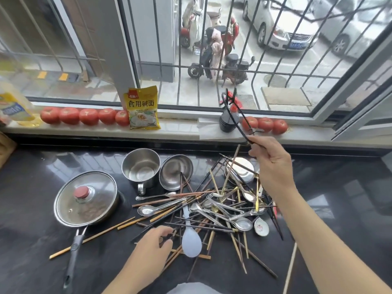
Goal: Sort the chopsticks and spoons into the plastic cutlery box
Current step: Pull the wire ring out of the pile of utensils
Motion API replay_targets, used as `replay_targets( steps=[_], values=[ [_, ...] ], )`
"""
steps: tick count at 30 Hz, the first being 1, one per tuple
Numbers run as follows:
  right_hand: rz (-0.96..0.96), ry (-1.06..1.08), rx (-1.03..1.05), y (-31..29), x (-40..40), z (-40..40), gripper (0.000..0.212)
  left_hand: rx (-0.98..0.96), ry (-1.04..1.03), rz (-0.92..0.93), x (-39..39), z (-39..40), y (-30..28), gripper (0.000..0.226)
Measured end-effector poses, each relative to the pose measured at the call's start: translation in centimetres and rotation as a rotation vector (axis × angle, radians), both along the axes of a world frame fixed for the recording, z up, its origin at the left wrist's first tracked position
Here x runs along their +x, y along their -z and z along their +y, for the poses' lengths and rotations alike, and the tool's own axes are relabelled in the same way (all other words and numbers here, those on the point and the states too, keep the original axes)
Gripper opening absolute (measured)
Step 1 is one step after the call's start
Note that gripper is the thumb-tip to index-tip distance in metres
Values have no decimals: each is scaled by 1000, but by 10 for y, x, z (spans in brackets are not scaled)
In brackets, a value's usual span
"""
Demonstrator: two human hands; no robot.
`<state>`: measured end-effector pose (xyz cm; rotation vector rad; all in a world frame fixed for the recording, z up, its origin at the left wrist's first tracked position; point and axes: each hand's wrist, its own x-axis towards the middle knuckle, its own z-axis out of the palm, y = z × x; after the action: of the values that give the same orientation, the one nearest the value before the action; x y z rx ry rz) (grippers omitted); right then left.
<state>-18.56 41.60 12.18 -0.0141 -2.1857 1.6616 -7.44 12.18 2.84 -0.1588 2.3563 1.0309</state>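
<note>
A tangled heap of chopsticks [191, 211] and metal spoons [241, 223] lies on the dark counter [31, 240], with a white rice paddle [191, 240] and a small ceramic spoon [261, 227] among them. My right hand [271, 164] is raised above the heap's far right and pinches black chopsticks [235, 115] that point up toward the window. My left hand [152, 247] rests low at the heap's near edge, fingertips curled onto chopsticks there. No plastic cutlery box is in view.
A lidded pan [87, 198] with a long handle sits left of the heap. A steel mug [141, 167] and a steel bowl [176, 171] stand behind it. On the sill are tomatoes [89, 116], a yellow packet [143, 108], a dark bottle [228, 122] and an oil bottle [12, 102].
</note>
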Motion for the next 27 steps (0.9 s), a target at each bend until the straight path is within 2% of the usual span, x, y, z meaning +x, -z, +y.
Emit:
replay_targets(
  steps=[3, 6, 9, 11, 12, 14, 17, 22, 25, 27],
  values=[
    [27, 36, -74, -16, 18, -6, 50, 59, -12, -19, -1, 7, -6, 29],
    [-117, 107, -164, -5, 42, -23, 35, 204, -155, -97, -3, 15, -8, 25],
    [-396, 116, -580, 24, 74, -56, 25, 620, -587, -317, -1, 27, -10, 20],
    [-605, 51, -898, 46, 100, -86, 23, 905, -836, -431, 2, 28, -11, 27],
    [-703, 12, -1032, 56, 113, -98, 24, 992, -919, -457, 4, 27, -11, 34],
    [-863, -88, -1133, 73, 132, -111, 25, 1042, -1092, -429, 10, 24, -6, 37],
    [-1008, -243, -1009, 84, 133, -101, 26, 945, -1243, -275, 17, 16, -3, 14],
    [-1065, -315, -853, 92, 131, -88, 25, 878, -1118, -307, 24, 15, -15, 20],
    [-1164, -262, -501, 110, 136, -86, 25, 836, -1165, -276, 28, 15, -12, 22],
    [-1153, -78, -268, 129, 141, -74, 24, 854, -1225, -269, 27, 10, -10, 23]
  ],
)
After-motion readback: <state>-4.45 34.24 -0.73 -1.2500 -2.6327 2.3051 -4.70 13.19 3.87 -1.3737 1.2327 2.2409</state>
